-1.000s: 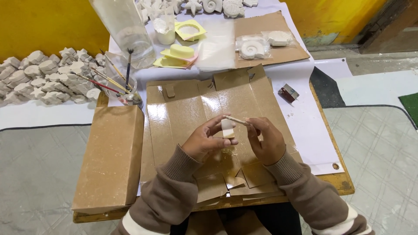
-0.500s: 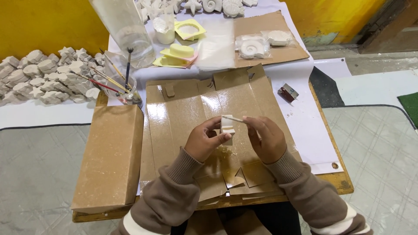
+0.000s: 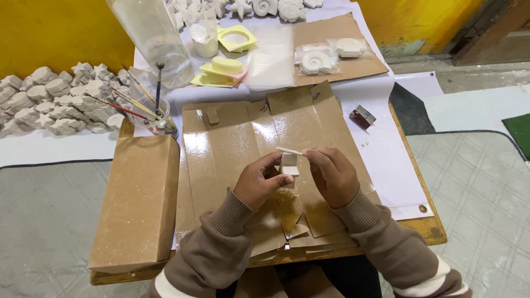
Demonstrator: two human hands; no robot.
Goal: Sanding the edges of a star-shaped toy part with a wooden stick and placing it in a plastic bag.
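White block (image 3: 289, 164), glossy brown cardboard (image 3: 232, 149), yellow moulds (image 3: 225, 66), yellow wall (image 3: 49, 33).

a small craft workshop, by the look of it. rows of white plaster casts (image 3: 52, 99) lie by the yellow wall (image 3: 49, 33). yellow moulds (image 3: 223, 66) and a jar of paintbrushes (image 3: 152, 113) crowd the low wooden board (image 3: 425, 229).

A flattened cardboard sheet (image 3: 243, 138) is spread beneath both hands, and a closed box (image 3: 138, 198) is laid just left of the left hand (image 3: 259, 185). A jar of brushes (image 3: 154, 118) and a tall bottle (image 3: 152, 38) are set beyond that hand to the left. A small block (image 3: 362, 117) is placed beyond the right hand (image 3: 331, 176), to its right, with moulds (image 3: 232, 52) and bagged casts (image 3: 326, 55) lined up farther back.
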